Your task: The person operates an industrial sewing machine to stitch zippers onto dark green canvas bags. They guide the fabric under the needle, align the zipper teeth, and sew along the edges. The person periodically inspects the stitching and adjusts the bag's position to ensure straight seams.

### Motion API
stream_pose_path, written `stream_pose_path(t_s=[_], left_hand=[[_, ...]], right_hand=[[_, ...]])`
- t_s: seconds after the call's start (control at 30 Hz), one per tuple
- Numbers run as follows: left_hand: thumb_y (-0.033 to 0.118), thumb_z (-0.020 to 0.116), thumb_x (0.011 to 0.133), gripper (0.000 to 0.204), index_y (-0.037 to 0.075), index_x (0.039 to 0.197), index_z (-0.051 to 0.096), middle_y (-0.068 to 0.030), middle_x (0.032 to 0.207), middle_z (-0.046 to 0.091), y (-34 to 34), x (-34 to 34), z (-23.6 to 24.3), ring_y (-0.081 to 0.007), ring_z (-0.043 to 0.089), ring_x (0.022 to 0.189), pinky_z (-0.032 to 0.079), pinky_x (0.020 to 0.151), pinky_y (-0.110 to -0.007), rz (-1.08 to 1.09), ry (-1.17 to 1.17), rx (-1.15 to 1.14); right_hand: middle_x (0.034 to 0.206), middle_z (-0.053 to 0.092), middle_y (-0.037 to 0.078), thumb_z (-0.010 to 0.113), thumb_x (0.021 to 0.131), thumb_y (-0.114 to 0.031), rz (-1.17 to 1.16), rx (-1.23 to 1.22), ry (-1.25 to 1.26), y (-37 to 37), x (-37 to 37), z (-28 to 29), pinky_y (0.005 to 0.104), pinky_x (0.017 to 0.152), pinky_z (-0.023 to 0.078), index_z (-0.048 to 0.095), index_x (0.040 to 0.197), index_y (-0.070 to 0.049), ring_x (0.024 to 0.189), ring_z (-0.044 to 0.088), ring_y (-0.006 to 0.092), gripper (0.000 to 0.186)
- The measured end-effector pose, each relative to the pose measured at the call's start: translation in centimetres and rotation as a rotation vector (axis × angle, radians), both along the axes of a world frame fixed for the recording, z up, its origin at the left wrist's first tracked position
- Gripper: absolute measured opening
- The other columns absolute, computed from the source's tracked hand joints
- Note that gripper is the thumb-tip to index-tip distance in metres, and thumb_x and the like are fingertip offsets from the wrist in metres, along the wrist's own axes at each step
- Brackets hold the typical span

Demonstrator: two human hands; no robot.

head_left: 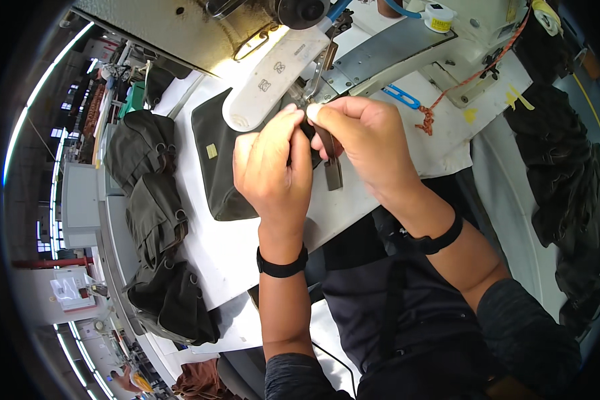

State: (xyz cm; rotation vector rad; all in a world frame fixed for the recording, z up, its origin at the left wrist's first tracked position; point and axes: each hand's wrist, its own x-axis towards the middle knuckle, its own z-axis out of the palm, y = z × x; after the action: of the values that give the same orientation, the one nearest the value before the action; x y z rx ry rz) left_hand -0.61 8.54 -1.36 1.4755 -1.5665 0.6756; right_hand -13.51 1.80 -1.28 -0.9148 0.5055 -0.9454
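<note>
At the sewing machine's needle area, both my hands are raised with their fingertips close together. My right hand (372,141) pinches a narrow dark olive strap (333,175), whose end hangs down below the fingers over the white table. My left hand (272,163) is closed, thumb and fingertips pressed together right beside the right thumb; what lies between them is too small to make out. A dark green fabric bag piece (223,163) with a small yellowish label lies under and left of my left hand. The sewing machine's white cover (273,80) is just above the left fingers.
Several dark green bags (155,217) lie in a row along the left. Blue thread snips (401,96) and a knotted orange cord (428,120) lie right of the needle area. A white bottle with a yellow label (439,18) stands on the machine. Dark fabric pieces (557,173) hang at right.
</note>
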Motion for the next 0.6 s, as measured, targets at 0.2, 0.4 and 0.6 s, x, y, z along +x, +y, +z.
stream_pose_path(t_s=[0.2, 0.4, 0.6], left_hand=[[-0.006, 0.079, 0.081, 0.019, 0.004, 0.098, 0.078, -0.0078, 0.103, 0.081, -0.7, 0.5, 0.0, -0.0230, 0.072, 0.087, 0.056, 0.079, -0.033, 0.021, 0.002, -0.010], [-0.005, 0.080, 0.083, 0.018, 0.004, 0.099, 0.078, -0.0077, 0.103, 0.081, -0.9, 0.5, 0.0, -0.0215, 0.072, 0.085, 0.056, 0.079, -0.032, 0.021, 0.002, -0.023], [-0.006, 0.080, 0.083, 0.019, 0.003, 0.099, 0.079, -0.0082, 0.104, 0.082, -0.9, 0.0, -0.2, -0.0204, 0.071, 0.084, 0.056, 0.078, -0.031, 0.039, 0.031, -0.025]], right_hand=[[0.076, 0.071, 0.003, 0.068, 0.103, -0.018, 0.110, -0.447, 0.467, -2.6, -2.0, 0.4, 0.0231, 0.059, 0.046, 0.076, 0.093, 0.003, 0.065, 0.060, 0.0046, 0.025], [0.072, 0.071, 0.004, 0.067, 0.104, -0.018, -0.214, -0.747, 0.491, -2.3, -2.5, 1.4, 0.0230, 0.059, 0.049, 0.075, 0.104, 0.003, 0.064, 0.062, 0.0048, 0.022], [0.065, 0.070, 0.009, 0.066, 0.101, -0.017, 0.013, -0.438, 0.248, -3.8, -1.0, 1.9, 0.0257, 0.049, 0.049, 0.073, 0.094, 0.005, 0.052, 0.063, 0.0103, 0.024]])
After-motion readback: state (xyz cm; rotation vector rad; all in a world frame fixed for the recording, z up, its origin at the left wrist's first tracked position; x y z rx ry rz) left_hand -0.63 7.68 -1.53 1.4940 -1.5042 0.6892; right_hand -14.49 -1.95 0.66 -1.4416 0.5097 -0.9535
